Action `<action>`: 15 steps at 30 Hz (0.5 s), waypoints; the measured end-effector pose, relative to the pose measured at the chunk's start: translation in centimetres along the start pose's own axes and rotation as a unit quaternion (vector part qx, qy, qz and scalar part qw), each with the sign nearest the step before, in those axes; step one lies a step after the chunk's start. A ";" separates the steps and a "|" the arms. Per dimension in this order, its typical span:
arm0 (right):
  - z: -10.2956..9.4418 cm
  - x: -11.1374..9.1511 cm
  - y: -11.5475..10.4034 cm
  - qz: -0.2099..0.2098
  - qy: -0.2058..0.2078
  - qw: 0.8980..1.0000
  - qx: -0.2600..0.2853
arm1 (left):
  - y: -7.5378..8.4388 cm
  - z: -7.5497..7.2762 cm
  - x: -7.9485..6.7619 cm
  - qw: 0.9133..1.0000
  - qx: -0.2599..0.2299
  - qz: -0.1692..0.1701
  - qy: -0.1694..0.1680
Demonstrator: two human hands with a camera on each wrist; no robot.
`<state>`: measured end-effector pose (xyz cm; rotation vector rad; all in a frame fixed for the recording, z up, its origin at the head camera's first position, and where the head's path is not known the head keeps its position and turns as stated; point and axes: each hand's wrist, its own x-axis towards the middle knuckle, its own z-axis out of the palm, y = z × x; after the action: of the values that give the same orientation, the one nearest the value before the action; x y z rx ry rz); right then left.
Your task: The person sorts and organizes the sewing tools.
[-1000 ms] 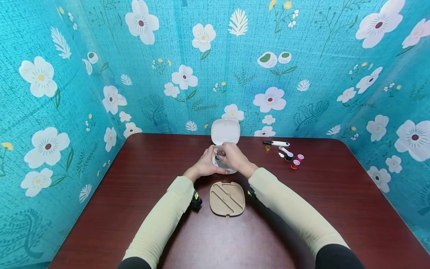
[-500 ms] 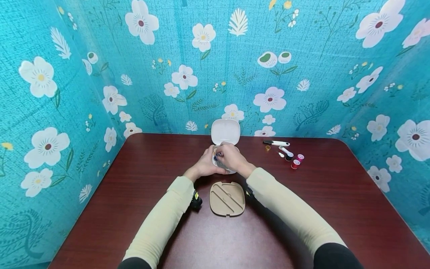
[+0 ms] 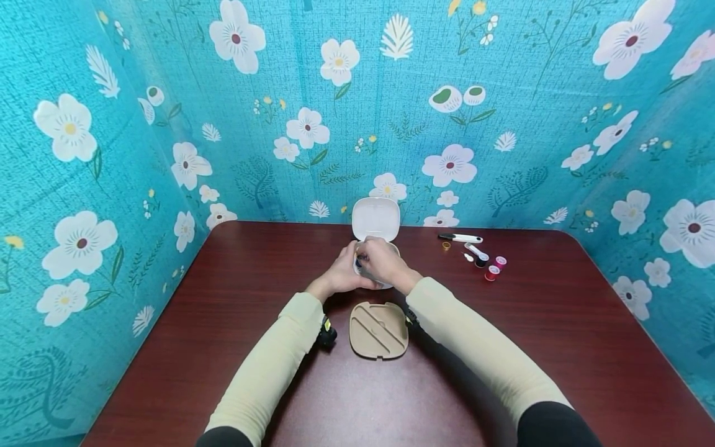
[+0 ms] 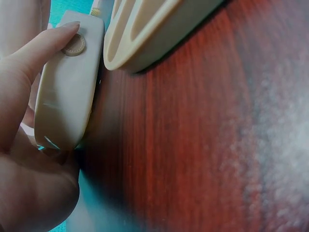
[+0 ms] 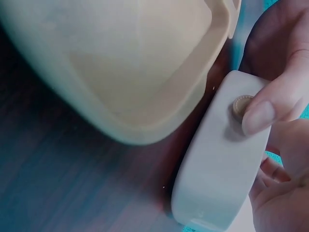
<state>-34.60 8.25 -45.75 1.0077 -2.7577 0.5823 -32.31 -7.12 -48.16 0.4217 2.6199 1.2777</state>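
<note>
A small white box [image 4: 67,87] stands at the back of the table, its lid [image 3: 376,218] raised behind it. My left hand [image 3: 343,271] grips the box from its left side, the thumb lying on the front wall beside a round tan button [image 4: 75,45]. Over the box, my right hand [image 3: 383,261] has its fingers curled down inside, pinching a small dark blue thing [image 3: 359,261] that looks like a thread spool, mostly hidden by the fingers. Most of the box's inside is covered by the hands. Nearer to me lies a beige tray [image 3: 378,330] with diagonal dividers.
To the right lie a black spool [image 3: 482,261], a red spool [image 3: 491,274] and a pink spool [image 3: 500,263]. Near them are a white-and-black tool [image 3: 460,238], a gold ring [image 3: 446,246] and small white pieces [image 3: 468,257]. A flowered curtain [image 3: 268,124] hangs behind the table.
My right hand has shifted slightly left and turned over the box, and less of the dark blue thing shows now. The left hand keeps its grip in place.
</note>
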 end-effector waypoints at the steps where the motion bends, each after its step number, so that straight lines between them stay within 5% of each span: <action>1: 0.0 0.0 0.0 -0.005 0.000 1.000 0.000 | 0.0 0.0 0.0 1.000 0.001 0.000 0.000; 15: -0.7 -0.2 -0.4 0.000 -0.032 0.999 0.023 | 0.1 0.0 -0.1 1.000 -0.029 0.006 0.003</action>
<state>-34.21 8.33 -45.07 1.0527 -2.8114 0.6274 -32.24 -7.10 -48.04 0.4243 2.5815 1.3569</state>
